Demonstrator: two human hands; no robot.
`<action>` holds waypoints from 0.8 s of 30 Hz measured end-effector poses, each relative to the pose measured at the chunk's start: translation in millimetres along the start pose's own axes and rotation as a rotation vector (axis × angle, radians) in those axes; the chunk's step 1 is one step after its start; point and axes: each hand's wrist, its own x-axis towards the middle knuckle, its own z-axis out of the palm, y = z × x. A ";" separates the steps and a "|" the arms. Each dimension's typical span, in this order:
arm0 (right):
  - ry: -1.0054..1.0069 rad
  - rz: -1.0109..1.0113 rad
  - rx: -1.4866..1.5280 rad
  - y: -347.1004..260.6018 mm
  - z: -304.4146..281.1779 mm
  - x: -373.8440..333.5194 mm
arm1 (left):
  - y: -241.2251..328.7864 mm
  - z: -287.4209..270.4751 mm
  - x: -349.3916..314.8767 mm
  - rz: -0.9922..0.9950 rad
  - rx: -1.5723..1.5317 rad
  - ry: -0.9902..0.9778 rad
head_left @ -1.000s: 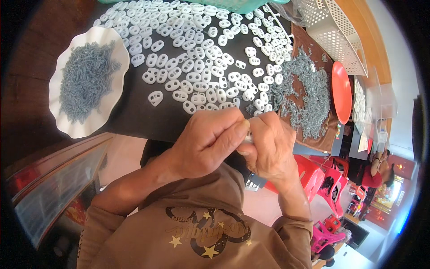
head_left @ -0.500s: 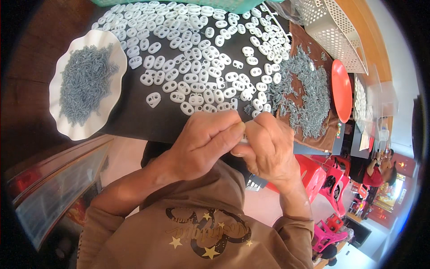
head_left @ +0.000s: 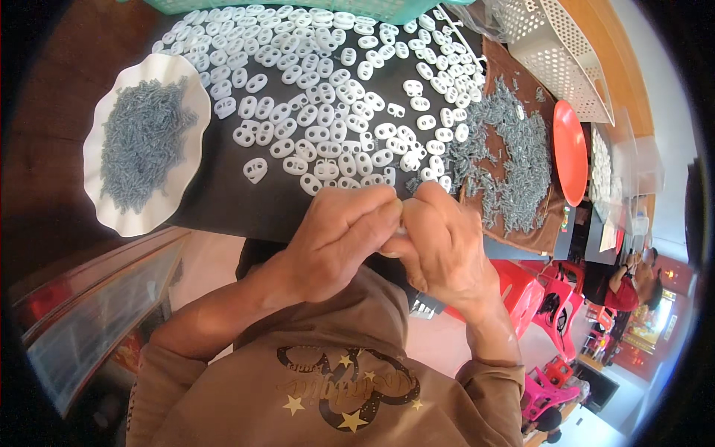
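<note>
- A black desk [head_left: 223, 190] fills the upper middle of the frame.
- A white basket [head_left: 558, 59] full of round holes stands at the upper right.
- A brown cloth [head_left: 514, 241] lies right of centre, along the desk's right side.
- A green basket [head_left: 290, 9] shows at the top edge, cut off by the frame.
- A white plate [head_left: 192, 145] with a wavy rim sits at the left, heaped with grey springs.
- A red dish [head_left: 570, 153] is at the right, just beside the cloth.
- The hands are together at the centre, fingers curled. The right hand [head_left: 447, 242] pinches a small white piece [head_left: 403, 230], mostly hidden; the left hand [head_left: 339, 242] has its thumb against its forefinger, meeting the right, and what it grips cannot be told.
- White oval pieces [head_left: 325, 115] with two holes spread across the upper middle.
- Grey springs [head_left: 145, 145] also lie loose over the cloth.
</note>
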 end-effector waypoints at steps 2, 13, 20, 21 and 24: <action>-0.019 0.014 0.022 -1.0 -1.5 1.0 | 1.5 0.6 0.6 -0.012 -0.012 -0.003; 0.030 0.030 0.111 1.3 3.9 1.8 | 2.7 3.3 -3.4 -0.176 -0.162 0.063; -0.020 0.283 0.530 2.6 -10.4 -21.2 | 2.7 5.5 -5.0 -0.054 -0.005 0.004; -0.012 0.303 0.563 1.0 -10.1 -22.1 | 3.2 6.2 -5.6 -0.057 0.006 0.003; -0.028 0.357 0.565 -2.2 -12.0 -17.6 | 4.0 5.8 -5.0 -0.031 0.071 0.011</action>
